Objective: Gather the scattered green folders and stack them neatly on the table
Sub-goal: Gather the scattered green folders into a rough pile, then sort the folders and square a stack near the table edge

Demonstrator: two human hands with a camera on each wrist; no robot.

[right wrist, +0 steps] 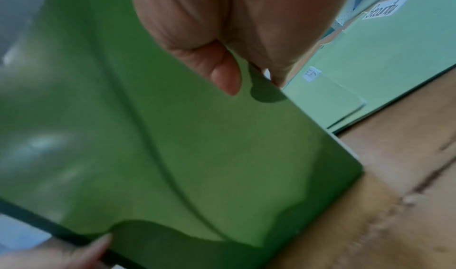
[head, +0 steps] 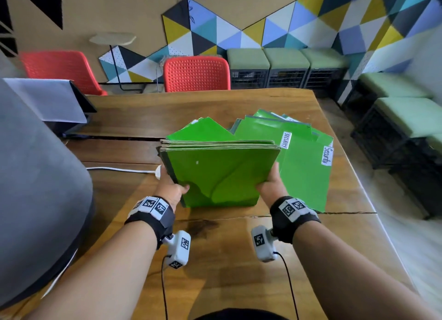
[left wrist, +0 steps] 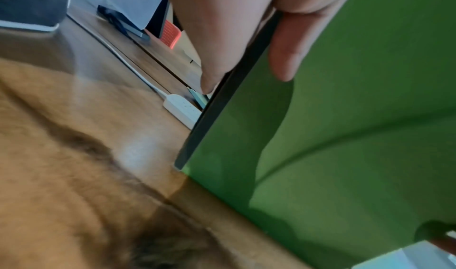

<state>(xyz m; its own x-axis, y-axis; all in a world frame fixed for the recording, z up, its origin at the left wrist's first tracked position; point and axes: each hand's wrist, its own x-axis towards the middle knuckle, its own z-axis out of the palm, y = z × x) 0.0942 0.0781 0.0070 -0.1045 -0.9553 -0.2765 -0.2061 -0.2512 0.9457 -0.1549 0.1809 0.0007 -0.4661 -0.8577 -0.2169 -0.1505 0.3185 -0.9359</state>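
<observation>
A thick bundle of green folders (head: 220,173) stands on its lower edge on the wooden table (head: 239,260), tilted toward me. My left hand (head: 173,191) grips its left side, thumb on the front cover (left wrist: 345,117). My right hand (head: 271,184) grips the right side, thumb on the cover (right wrist: 172,156). Several more green folders (head: 306,166) lie fanned out flat behind and to the right of the bundle, two with white "Security" labels (head: 326,155). The fingers behind the bundle are hidden.
A white power strip with cable (head: 156,171) lies just left of the bundle. A dark laptop covered by white paper (head: 59,102) sits at the table's far left. Red chairs (head: 196,73) stand behind the table; green-cushioned crates (head: 404,118) line the right.
</observation>
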